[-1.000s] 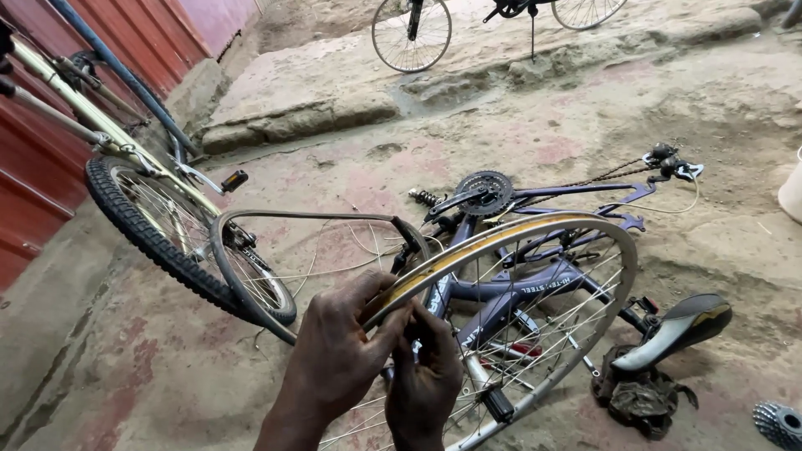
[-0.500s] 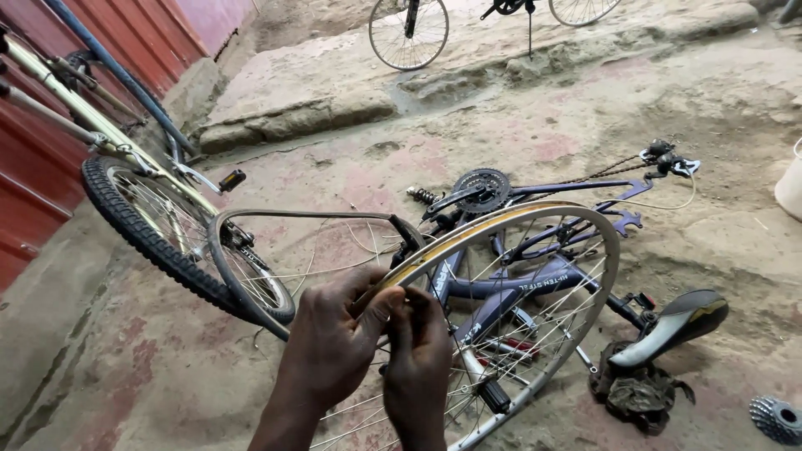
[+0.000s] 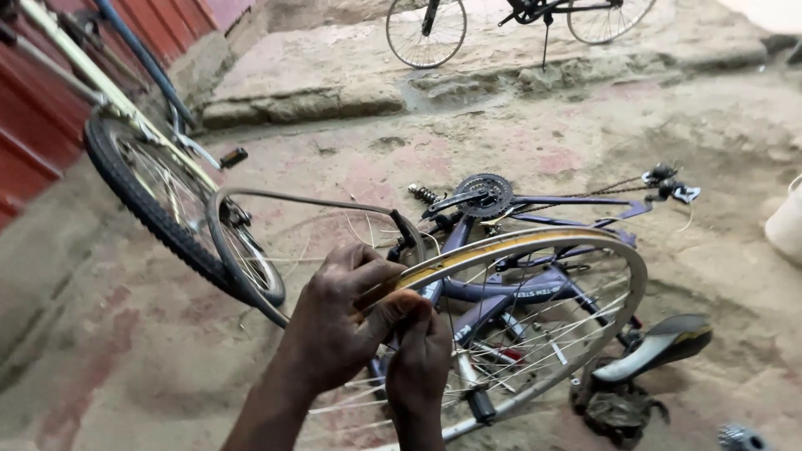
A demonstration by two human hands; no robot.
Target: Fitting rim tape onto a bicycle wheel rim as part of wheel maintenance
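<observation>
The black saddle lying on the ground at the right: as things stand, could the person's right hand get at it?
Probably not at once. The right hand is pinched on the bare wheel rim, and that wheel stands between it and the saddle; letting go would free it.

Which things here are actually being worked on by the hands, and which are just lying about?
In hand:
- bare silver spoked bicycle rim, gripped at its near edge
- left hand
- right hand

Lying about:
- purple bicycle frame on the ground
- black saddle
- black-tyred wheel
- parked bicycle behind
- white container
</observation>
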